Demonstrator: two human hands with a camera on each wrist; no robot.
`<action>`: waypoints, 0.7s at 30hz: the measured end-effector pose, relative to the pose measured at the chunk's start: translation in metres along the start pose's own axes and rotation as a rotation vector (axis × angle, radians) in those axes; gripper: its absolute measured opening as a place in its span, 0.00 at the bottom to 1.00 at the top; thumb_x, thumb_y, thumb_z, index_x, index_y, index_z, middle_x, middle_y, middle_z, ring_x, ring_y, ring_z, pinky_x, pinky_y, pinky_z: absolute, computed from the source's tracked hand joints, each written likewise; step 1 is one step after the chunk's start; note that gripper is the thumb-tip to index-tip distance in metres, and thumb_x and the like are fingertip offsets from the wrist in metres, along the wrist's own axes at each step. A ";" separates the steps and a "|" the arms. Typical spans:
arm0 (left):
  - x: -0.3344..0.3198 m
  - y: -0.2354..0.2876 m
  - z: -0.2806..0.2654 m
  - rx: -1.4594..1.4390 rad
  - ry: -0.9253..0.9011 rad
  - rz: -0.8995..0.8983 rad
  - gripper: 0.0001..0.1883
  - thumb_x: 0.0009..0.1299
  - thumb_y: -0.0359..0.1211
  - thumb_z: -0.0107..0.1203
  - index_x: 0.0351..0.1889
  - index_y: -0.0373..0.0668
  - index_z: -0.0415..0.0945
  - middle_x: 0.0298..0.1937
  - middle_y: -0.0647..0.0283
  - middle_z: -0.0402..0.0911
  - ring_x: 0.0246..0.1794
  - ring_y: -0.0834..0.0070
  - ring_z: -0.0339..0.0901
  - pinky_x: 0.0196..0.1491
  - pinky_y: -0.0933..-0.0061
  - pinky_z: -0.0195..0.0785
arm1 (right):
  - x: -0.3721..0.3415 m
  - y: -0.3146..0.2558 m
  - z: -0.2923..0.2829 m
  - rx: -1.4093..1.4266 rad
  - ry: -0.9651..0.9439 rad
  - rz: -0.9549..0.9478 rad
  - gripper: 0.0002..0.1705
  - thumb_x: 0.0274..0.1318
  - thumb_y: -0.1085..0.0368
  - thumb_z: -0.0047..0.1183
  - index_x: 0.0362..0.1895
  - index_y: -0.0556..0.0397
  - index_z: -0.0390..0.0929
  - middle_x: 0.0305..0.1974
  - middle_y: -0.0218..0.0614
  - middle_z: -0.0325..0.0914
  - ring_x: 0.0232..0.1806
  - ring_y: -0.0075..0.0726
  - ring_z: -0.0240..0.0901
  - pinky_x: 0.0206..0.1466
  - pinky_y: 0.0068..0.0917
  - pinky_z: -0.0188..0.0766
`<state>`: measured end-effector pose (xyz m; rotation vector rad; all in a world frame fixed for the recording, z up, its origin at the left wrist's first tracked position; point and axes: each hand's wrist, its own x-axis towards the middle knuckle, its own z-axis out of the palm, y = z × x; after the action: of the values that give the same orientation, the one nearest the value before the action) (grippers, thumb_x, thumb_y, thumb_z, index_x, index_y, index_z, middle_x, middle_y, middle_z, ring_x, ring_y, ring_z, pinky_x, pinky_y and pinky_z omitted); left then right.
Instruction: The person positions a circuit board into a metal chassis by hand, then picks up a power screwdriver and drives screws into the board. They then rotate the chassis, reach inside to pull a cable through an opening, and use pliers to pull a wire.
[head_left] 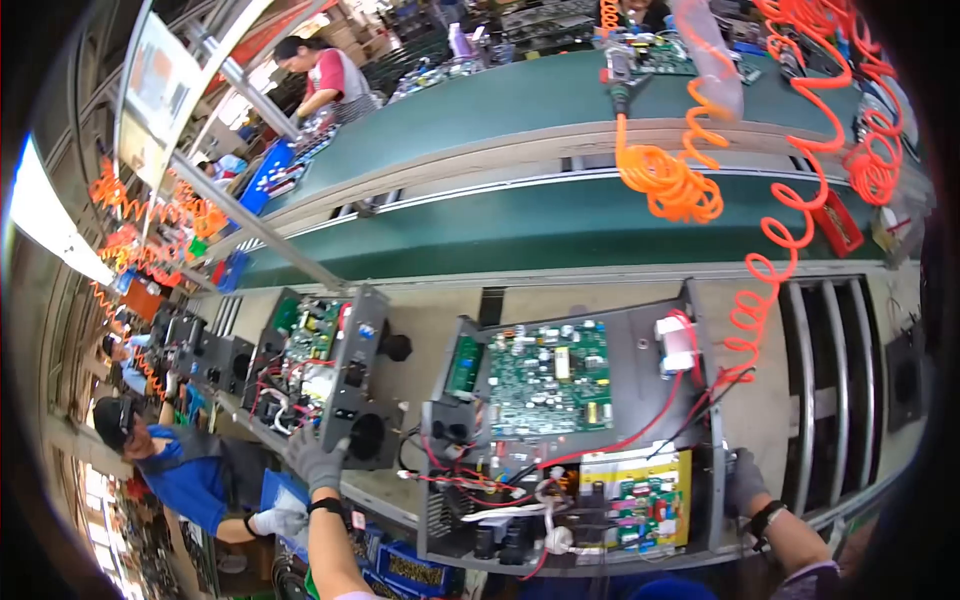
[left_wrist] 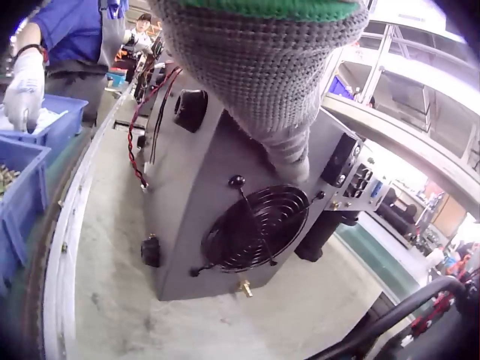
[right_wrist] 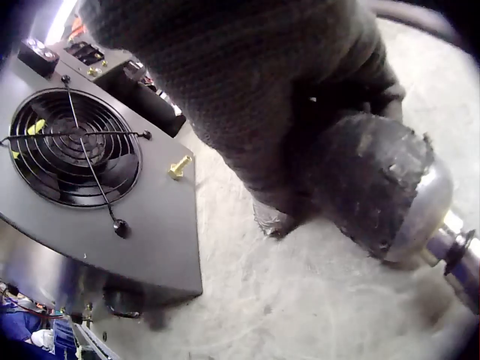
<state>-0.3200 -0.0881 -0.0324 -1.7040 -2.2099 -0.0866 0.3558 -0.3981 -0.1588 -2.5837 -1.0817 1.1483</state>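
Note:
My gloved left hand (head_left: 318, 462) is at the near corner of the left metal chassis (head_left: 365, 335), which holds circuit boards. In the left wrist view its fingers (left_wrist: 289, 154) extend down the grey fan panel, just above the round black fan grille (left_wrist: 259, 229). My gloved right hand (head_left: 745, 482) is beside the right wall of the nearer open chassis (head_left: 715, 460). In the right wrist view that hand grips a black-wrapped tool (right_wrist: 367, 184) with a metal nose and shaft, like a power screwdriver. A brass fitting (right_wrist: 180, 167) sticks out of the chassis panel beside it.
A large green circuit board (head_left: 550, 375) and a yellow-edged board (head_left: 640, 500) sit in the nearer chassis. Orange coiled hoses (head_left: 775, 250) hang at the right, near metal rollers (head_left: 840, 380). Another worker (head_left: 190, 470) stands at the left by blue bins (left_wrist: 64, 124).

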 end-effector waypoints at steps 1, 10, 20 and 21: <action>-0.002 0.008 -0.011 0.043 -0.081 -0.057 0.49 0.46 0.58 0.69 0.65 0.47 0.66 0.66 0.52 0.66 0.71 0.57 0.56 0.72 0.50 0.40 | 0.005 -0.001 0.003 0.044 -0.016 0.077 0.44 0.33 0.64 0.71 0.57 0.52 0.60 0.56 0.53 0.64 0.53 0.57 0.71 0.54 0.41 0.72; -0.063 0.145 -0.095 -0.382 0.116 0.059 0.46 0.65 0.50 0.58 0.72 0.32 0.50 0.70 0.39 0.58 0.71 0.47 0.55 0.72 0.53 0.44 | 0.004 -0.024 0.003 0.099 -0.163 0.008 0.45 0.32 0.53 0.76 0.56 0.51 0.68 0.53 0.52 0.72 0.53 0.56 0.74 0.56 0.41 0.72; -0.272 0.279 -0.217 -0.235 -0.031 0.997 0.39 0.64 0.49 0.58 0.69 0.40 0.59 0.63 0.52 0.64 0.60 0.54 0.62 0.62 0.53 0.57 | 0.055 -0.053 0.062 0.413 0.164 -0.508 0.18 0.51 0.56 0.53 0.42 0.56 0.77 0.41 0.53 0.78 0.43 0.57 0.76 0.47 0.47 0.72; -0.285 0.277 -0.202 -0.127 -0.134 1.021 0.43 0.60 0.55 0.60 0.70 0.44 0.59 0.70 0.50 0.60 0.68 0.47 0.59 0.68 0.49 0.51 | 0.054 -0.054 0.060 0.419 0.282 -0.640 0.15 0.52 0.59 0.49 0.39 0.54 0.79 0.40 0.52 0.79 0.42 0.57 0.75 0.47 0.47 0.72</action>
<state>0.0520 -0.3272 0.0247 -2.7370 -1.1761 0.1481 0.3088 -0.3334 -0.2137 -1.8059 -1.2889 0.7250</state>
